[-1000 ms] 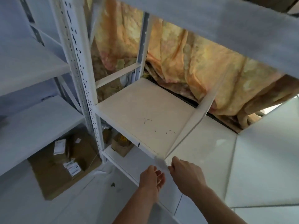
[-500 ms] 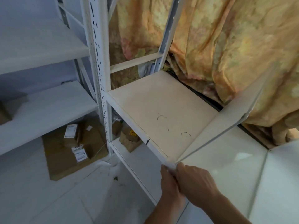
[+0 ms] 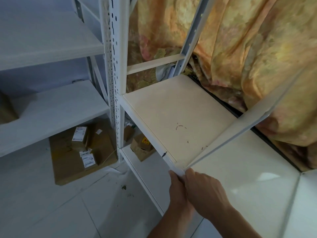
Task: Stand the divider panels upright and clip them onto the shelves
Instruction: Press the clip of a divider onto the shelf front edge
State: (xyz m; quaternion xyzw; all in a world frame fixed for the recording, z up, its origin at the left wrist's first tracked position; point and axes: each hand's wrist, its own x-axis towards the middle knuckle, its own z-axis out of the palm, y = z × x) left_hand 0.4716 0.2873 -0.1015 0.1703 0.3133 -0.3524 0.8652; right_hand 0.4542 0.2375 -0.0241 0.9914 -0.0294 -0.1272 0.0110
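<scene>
At the front edge of the shelf (image 3: 171, 117), the left hand (image 3: 178, 188) and right hand (image 3: 204, 191) pinch one standing divider panel (image 3: 240, 129), so clipping looks nearly done here.

Hands: two, left hand (image 3: 178, 191) and right hand (image 3: 205, 193)
Divider panels standing on the shelf (image 3: 164, 117): one, the divider panel (image 3: 240, 133)
Perforated uprights: one, the upright (image 3: 113, 69)
Cardboard boxes on the floor: several; exact count unclear, e.g. box (image 3: 141, 146)

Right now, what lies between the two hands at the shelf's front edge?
Head view: only the divider panel front tab, pinched between left hand and right hand.
</scene>
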